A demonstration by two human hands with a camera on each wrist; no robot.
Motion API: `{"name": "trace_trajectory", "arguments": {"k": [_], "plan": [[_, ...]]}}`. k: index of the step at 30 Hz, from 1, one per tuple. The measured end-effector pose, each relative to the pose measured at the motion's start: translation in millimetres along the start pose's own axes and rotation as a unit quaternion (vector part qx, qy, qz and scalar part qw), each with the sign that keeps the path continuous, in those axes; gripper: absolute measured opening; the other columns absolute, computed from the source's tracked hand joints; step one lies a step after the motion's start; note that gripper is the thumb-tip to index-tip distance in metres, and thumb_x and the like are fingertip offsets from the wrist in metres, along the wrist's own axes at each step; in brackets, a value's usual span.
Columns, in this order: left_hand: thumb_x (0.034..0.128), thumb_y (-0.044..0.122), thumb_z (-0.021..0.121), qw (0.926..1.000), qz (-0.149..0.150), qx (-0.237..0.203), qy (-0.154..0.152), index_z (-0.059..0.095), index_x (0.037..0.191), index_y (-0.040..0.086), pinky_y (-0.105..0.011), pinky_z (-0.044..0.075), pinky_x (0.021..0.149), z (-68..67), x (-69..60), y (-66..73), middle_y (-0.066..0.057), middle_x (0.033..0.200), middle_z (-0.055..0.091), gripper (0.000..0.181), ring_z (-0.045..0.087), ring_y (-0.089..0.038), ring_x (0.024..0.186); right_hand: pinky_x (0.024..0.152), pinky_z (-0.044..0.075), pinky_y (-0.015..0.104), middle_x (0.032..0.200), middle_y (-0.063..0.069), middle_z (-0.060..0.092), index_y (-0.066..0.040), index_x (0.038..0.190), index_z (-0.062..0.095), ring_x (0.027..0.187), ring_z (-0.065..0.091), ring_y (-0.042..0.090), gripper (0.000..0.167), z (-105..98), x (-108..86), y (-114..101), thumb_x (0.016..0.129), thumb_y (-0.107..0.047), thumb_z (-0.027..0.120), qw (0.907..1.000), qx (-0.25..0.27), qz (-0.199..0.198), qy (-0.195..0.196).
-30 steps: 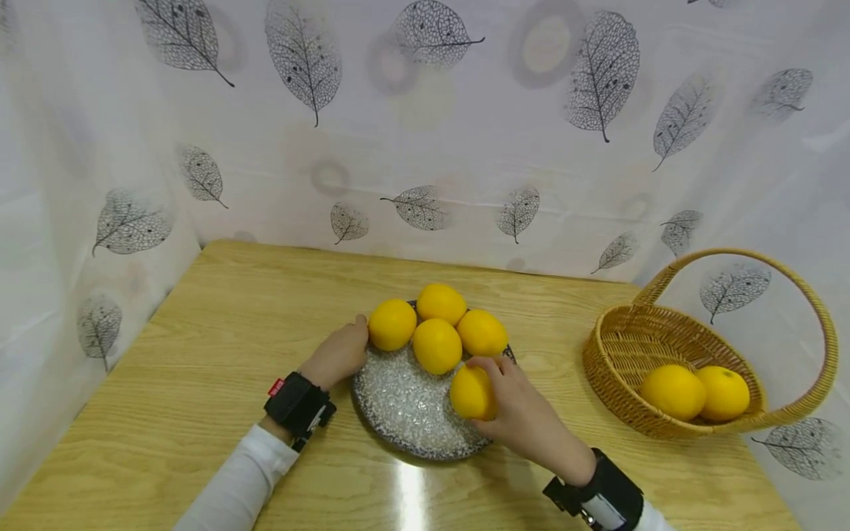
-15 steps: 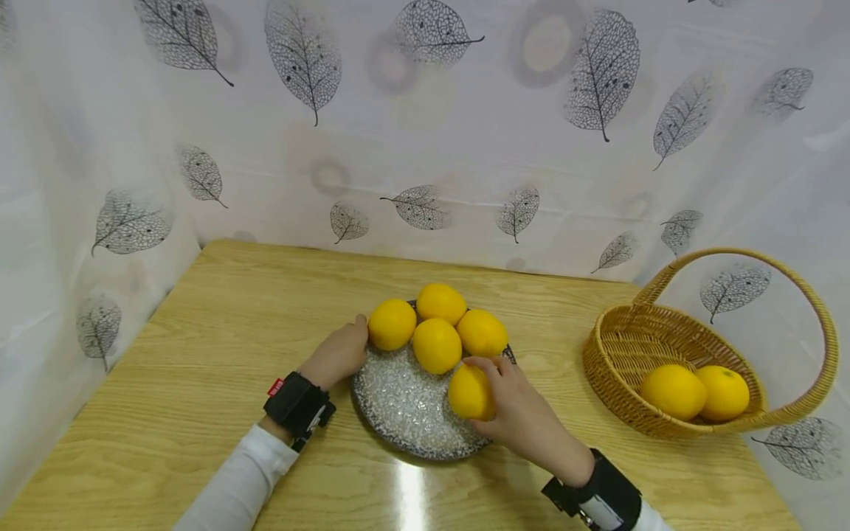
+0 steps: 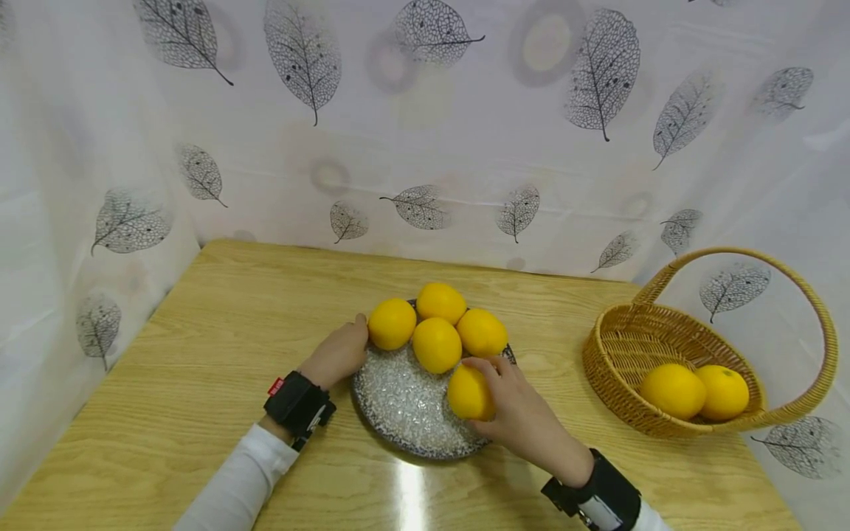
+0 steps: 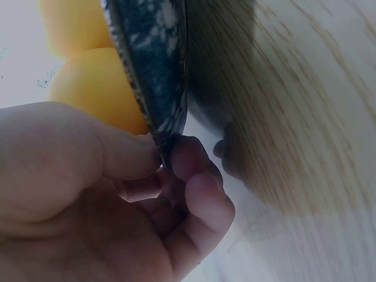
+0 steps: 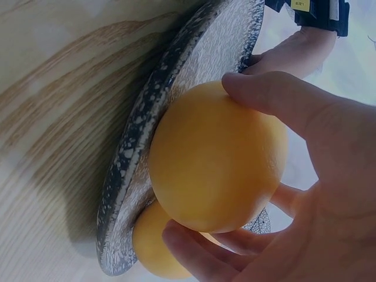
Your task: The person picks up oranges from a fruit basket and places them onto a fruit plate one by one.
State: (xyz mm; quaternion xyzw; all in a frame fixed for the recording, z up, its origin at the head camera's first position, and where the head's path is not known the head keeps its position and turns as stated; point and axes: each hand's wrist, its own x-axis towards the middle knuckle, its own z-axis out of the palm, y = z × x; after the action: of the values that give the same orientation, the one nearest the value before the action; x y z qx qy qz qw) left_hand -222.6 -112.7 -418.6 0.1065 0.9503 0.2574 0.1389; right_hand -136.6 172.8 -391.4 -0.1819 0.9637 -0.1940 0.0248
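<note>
A round speckled grey plate [image 3: 408, 405] with a dark rim lies on the table. My left hand [image 3: 337, 355] pinches its left edge; in the left wrist view the thumb and curled fingers [image 4: 202, 202] meet at the dark blue rim [image 4: 150, 70]. On the plate's right front part, my right hand [image 3: 521, 413] grips an orange [image 3: 470, 394], its thumb and fingers spread round the sides. The right wrist view shows this orange [image 5: 214, 158] close above or on the plate; contact underneath is hidden. Several other oranges [image 3: 437, 345] sit together at the plate's back.
To the right stands a wicker basket [image 3: 611, 391] with a tall arched handle [image 3: 813, 302]. Two oranges [image 3: 674, 391] lie inside it. A leaf-printed curtain [image 3: 425, 140] hangs behind the wooden table [image 3: 265, 295] and along both sides.
My right hand and its orange have shifted very slightly left on the plate. The left hand, plate and basket stay where they were.
</note>
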Motion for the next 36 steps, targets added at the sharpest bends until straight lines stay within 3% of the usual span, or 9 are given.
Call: {"name": "trace_trajectory", "arguments": {"k": [10, 20, 27, 36], "plan": [[0.0902, -0.011, 0.047, 1.0000, -0.002, 0.002, 0.003, 0.030, 0.147, -0.019, -0.053, 0.050, 0.104, -0.4, 0.2, 0.4, -0.037, 0.133, 0.058, 0.060, 0.061, -0.043, 0.123, 0.096, 0.054, 0.051, 0.136, 0.012, 0.052, -0.018, 0.144, 0.050, 0.121, 0.054, 0.030, 0.084, -0.4, 0.4, -1.2, 0.072, -0.018, 0.091, 0.9999, 0.000, 0.008, -0.006], [0.0900, -0.012, 0.047, 1.0000, -0.002, 0.002, 0.002, 0.026, 0.150, -0.020, -0.053, 0.048, 0.108, 0.4, 0.6, -0.8, -0.039, 0.139, 0.054, 0.064, 0.058, -0.044, 0.127, 0.098, 0.053, 0.051, 0.137, 0.012, 0.051, -0.017, 0.144, 0.049, 0.124, 0.054, 0.031, 0.084, -0.5, -0.5, -1.0, 0.072, -0.019, 0.092, 1.0000, -0.003, 0.003, -0.005], [0.0882, -0.012, 0.050, 1.0000, 0.000, 0.005, 0.007, 0.030, 0.147, -0.020, -0.051, 0.053, 0.098, 0.0, 1.7, -1.3, -0.038, 0.132, 0.058, 0.063, 0.064, -0.041, 0.117, 0.096, 0.054, 0.051, 0.139, 0.013, 0.050, -0.016, 0.145, 0.049, 0.124, 0.055, 0.032, 0.084, -2.4, -1.6, -2.2, 0.072, -0.019, 0.091, 0.9999, 0.006, 0.007, -0.007], [0.0884, -0.012, 0.050, 1.0000, -0.004, 0.004, 0.002, 0.028, 0.148, -0.020, -0.051, 0.052, 0.101, -1.3, 0.7, 0.6, -0.038, 0.135, 0.057, 0.064, 0.063, -0.040, 0.117, 0.096, 0.054, 0.052, 0.139, 0.013, 0.050, -0.017, 0.144, 0.049, 0.124, 0.055, 0.032, 0.084, -2.5, -1.4, -2.5, 0.072, -0.019, 0.091, 0.9999, 0.006, 0.008, -0.007]]}}
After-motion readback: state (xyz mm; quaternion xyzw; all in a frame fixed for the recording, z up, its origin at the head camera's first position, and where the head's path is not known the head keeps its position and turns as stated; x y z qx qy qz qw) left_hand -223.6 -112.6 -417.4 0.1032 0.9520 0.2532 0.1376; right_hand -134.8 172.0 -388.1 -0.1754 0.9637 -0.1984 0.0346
